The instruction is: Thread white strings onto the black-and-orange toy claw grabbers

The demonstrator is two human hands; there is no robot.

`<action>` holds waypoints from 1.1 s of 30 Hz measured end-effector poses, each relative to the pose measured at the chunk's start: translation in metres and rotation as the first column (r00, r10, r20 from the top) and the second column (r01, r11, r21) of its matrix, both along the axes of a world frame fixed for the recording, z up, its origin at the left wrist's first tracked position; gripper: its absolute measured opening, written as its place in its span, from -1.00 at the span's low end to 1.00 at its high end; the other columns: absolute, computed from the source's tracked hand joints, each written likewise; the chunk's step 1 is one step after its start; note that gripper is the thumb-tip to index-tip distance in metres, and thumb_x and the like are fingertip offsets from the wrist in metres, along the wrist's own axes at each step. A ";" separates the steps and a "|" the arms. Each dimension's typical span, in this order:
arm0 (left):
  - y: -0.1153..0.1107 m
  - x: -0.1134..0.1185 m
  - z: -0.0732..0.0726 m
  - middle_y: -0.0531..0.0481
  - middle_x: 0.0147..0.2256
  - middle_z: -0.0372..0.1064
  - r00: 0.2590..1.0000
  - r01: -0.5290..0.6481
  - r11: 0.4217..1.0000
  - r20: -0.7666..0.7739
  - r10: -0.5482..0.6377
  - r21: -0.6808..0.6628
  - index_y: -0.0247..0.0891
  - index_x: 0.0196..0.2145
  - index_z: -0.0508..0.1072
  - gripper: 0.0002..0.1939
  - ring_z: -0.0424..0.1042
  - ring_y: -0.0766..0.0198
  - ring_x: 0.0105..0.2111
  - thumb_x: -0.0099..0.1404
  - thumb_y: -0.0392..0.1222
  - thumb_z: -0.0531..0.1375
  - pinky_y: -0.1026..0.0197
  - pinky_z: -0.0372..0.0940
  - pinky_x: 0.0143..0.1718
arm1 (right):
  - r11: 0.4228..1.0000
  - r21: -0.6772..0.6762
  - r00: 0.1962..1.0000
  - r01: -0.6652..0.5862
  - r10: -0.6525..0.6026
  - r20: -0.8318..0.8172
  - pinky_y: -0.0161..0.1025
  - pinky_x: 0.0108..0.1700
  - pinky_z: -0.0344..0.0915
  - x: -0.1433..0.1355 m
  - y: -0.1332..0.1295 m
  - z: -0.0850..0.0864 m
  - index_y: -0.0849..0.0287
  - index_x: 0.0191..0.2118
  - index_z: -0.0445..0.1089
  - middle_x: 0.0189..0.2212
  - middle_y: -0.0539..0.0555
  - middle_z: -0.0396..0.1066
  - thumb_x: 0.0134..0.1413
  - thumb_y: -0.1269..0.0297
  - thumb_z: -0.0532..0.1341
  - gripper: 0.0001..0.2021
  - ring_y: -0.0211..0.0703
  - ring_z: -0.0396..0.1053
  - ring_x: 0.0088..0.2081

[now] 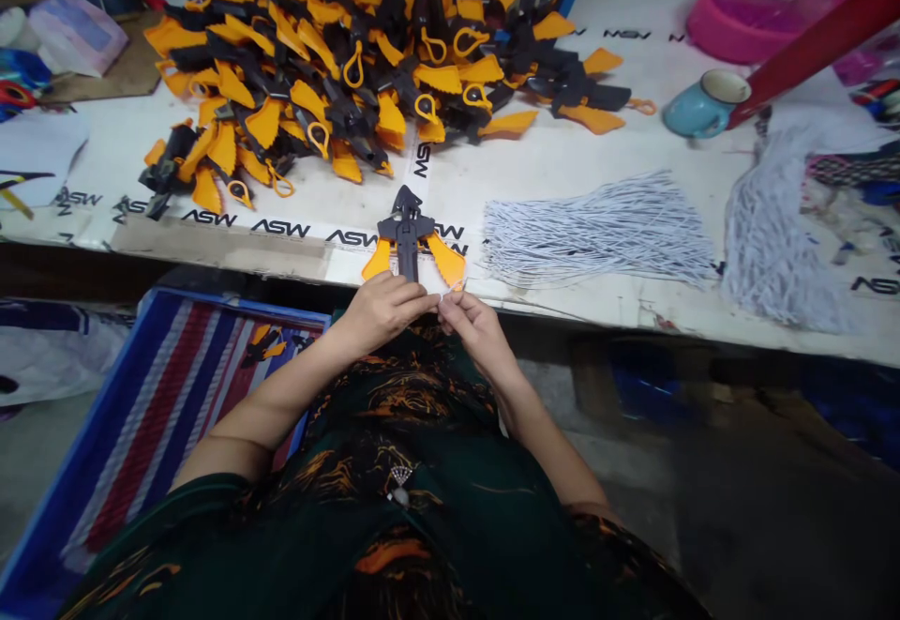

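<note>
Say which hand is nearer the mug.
Right. The right hand is at the table's near edge, with the mug beyond it and off to its right. The left hand is also at that edge, one place further left, so further from the mug.

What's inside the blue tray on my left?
The blue tray shows a striped lining and some orange-and-black pieces toward its far right corner. Your left arm and clothing cover part of it, so anything there stays hidden.
</note>
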State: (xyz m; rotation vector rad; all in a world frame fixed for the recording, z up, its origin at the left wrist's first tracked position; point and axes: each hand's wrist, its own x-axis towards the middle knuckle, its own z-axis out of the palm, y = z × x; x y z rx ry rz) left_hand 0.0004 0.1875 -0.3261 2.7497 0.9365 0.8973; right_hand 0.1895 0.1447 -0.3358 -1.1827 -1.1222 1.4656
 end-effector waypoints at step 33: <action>-0.007 -0.007 -0.005 -0.03 -0.33 0.58 0.990 0.006 0.991 0.143 0.013 -0.130 -0.19 -0.25 0.55 -0.77 0.50 0.28 -0.35 0.46 -0.06 0.15 0.18 0.25 -0.27 | 0.988 0.023 0.975 -0.154 0.148 0.166 -0.37 -0.50 0.20 0.004 0.008 0.004 0.16 -0.40 0.42 -0.54 -0.07 0.40 0.02 0.09 0.32 -0.77 -0.36 0.23 -0.56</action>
